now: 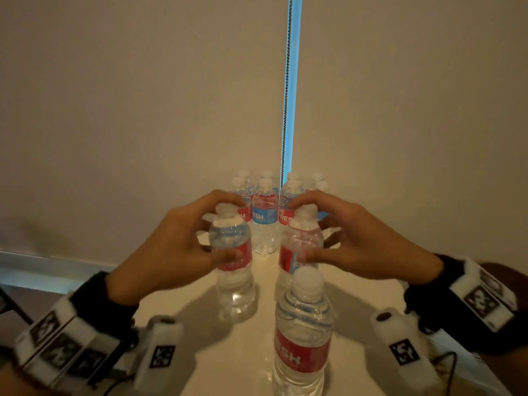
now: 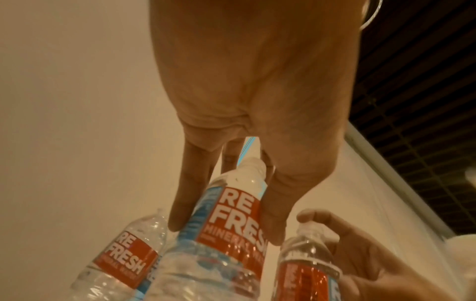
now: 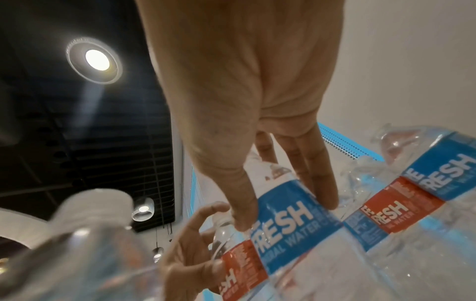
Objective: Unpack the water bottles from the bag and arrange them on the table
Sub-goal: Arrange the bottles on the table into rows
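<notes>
A pale wall point(image 1: 143, 110) fills the upper part of the head view, split by a bright blue vertical strip point(image 1: 294, 81) with a beaded chain point(image 1: 287, 81) hanging along it. Below it lies the white table point(image 1: 251, 352), on which all the visible water bottles stand upright. A cluster of bottles point(image 1: 265, 212) sits at the far end against the wall, packed in close rows. The left hand point(image 1: 177, 247) curls its fingers and thumb around the left bottle point(image 1: 233, 261), thumb on the red label; the left wrist view shows the fingers lying down both sides of that bottle. The right hand point(image 1: 363, 238) grips the right bottle point(image 1: 300, 244) in the same way, fingers on its blue and red label. Both held bottles stand near each other, just in front of the cluster. A single near bottle point(image 1: 303, 332) stands closest to the person, touched by neither hand. Marker-tagged white wrist devices point(image 1: 400, 347) sit at both cuffs
</notes>
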Tool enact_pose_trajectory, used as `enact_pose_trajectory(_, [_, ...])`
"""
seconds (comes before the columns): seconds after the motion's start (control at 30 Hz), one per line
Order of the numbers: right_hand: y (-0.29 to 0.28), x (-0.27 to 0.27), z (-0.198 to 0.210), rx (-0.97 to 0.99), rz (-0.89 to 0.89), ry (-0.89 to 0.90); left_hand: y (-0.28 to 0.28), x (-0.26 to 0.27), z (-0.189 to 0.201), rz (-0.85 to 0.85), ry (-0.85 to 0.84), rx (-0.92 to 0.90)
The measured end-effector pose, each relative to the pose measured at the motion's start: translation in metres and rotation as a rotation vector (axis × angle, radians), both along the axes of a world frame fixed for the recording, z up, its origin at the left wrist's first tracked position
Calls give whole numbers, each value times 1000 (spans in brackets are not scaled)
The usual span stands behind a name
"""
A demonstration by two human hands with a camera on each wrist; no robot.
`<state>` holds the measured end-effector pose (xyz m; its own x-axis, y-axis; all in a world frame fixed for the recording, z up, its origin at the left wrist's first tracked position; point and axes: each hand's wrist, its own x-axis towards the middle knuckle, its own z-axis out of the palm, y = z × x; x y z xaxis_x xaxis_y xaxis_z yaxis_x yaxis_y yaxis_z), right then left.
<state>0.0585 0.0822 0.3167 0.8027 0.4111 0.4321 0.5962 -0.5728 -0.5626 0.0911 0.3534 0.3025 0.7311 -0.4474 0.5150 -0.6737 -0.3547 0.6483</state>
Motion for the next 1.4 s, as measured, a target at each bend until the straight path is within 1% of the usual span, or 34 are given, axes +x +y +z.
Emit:
enact_pose_trajectory(0.1, [14, 27, 5, -9, -39, -36, -2, 28, 5, 80, -93, 72])
enact_pose_trajectory(0.2, [29, 56, 4, -70, -104, -82, -6, 57, 3, 141, -147, 145])
enact_pose_trajectory(0.3, [41, 80, -2, -89, -153, -85, -8, 81, -5, 178, -176, 148])
enact_pose_trajectory(0.53, [54, 109, -15, -156, -252, -81, -12, 107, -16, 192, -149, 134])
enact_pose_trajectory(0.67, [59, 116, -23, -171, -260, -82, -15, 114, -23, 167, -141, 133])
enact_pose_trajectory(0.87, [62, 122, -28, -188, -293, -102, -14, 121, -25, 172, -108, 160])
enact_pose_trajectory(1.13, [63, 120, -33, -136, -316, -91, -11, 123, -28, 135, -104, 149])
enact_pose_trajectory(1.23, [60, 119, -33, -122, -303, -85, -11, 117, -26, 138, -56, 132])
enact_pose_trajectory(1.3, [57, 113, -30, -110, -306, -58, -7, 109, -22, 167, -36, 165])
enact_pose_trajectory(1.4, [44, 98, -18, -65, -323, -58, 10, 89, -15, 301, -92, 275])
